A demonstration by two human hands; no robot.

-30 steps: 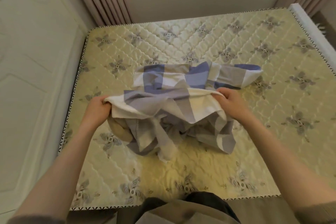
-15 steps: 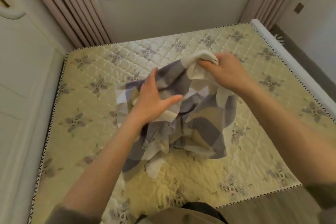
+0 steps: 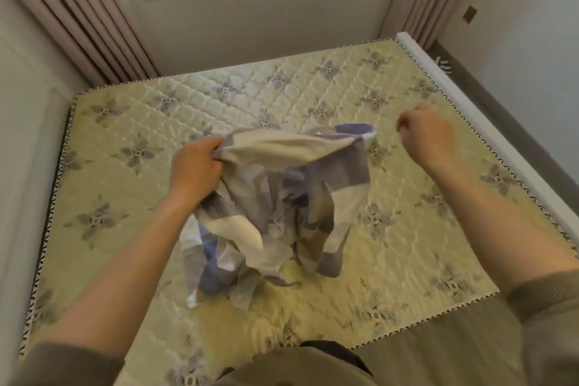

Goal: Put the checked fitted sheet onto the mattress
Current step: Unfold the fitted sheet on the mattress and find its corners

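Note:
The checked fitted sheet point(image 3: 282, 197), white with blue-grey squares, hangs in a crumpled bunch over the middle of the yellow quilted mattress point(image 3: 407, 260). Its lower folds rest on the mattress. My left hand point(image 3: 197, 166) grips the sheet's upper left edge and holds it up. From there a white band of fabric stretches right to a loose corner. My right hand point(image 3: 429, 135) hovers to the right of that corner with its fingers curled and a gap between it and the cloth.
A white panelled wall point(image 3: 25, 166) runs along the mattress's left side. Pink curtains point(image 3: 78, 16) and a window wall stand behind the far edge. A white bed rail point(image 3: 470, 110) borders the right side, with grey floor beyond. My body is at the near edge.
My right hand let go of the sheet and moved right. My left hand went from touching the bunch to gripping its upper edge. The sheet spread out and sagged lower.

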